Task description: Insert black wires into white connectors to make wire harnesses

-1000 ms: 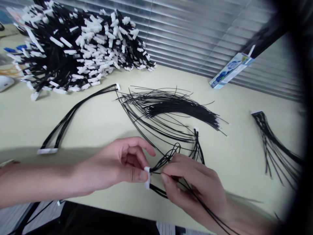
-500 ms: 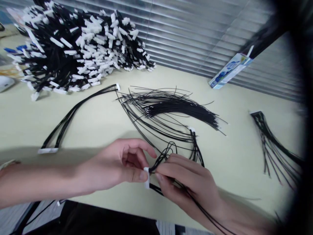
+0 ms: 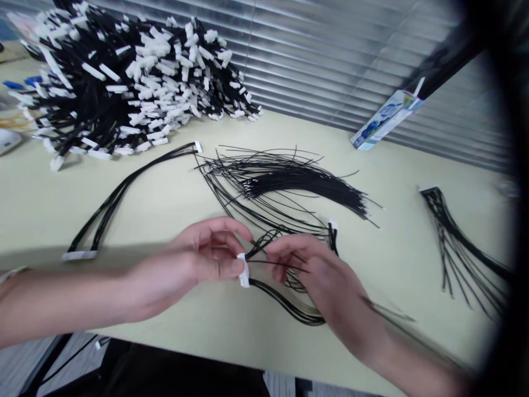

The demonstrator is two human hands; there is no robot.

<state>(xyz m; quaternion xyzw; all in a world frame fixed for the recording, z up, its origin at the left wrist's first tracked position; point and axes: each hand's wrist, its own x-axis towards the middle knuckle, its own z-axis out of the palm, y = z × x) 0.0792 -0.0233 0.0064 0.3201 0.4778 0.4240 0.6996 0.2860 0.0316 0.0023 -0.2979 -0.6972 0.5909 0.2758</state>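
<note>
My left hand (image 3: 210, 256) pinches a white connector (image 3: 243, 271) between thumb and fingers, its other fingers loosely curled. Black wires leave the connector's right side: a looped bunch at the top and a thicker bunch (image 3: 289, 307) curving below. Between them a single thin black wire (image 3: 264, 262) runs nearly straight to my right hand (image 3: 318, 281). That hand is loosely curled around the wire, and its grip is partly hidden and blurred. A blurred length of wire trails past my right wrist. Behind the right fingers lies another white connector (image 3: 333, 225) with black wires.
A big heap of black cables with white connectors (image 3: 165, 82) fills the back left. Loose black wires (image 3: 306, 182) lie mid-table. A finished-looking cable (image 3: 128, 179) rests at left, another wire bundle (image 3: 438, 207) at right. A blue-white carton (image 3: 384, 118) leans near the blinds (image 3: 306, 60).
My right hand has drawn back from the connector, up and to the right, exposing the single wire. My left hand has shifted slightly up and left with the connector.
</note>
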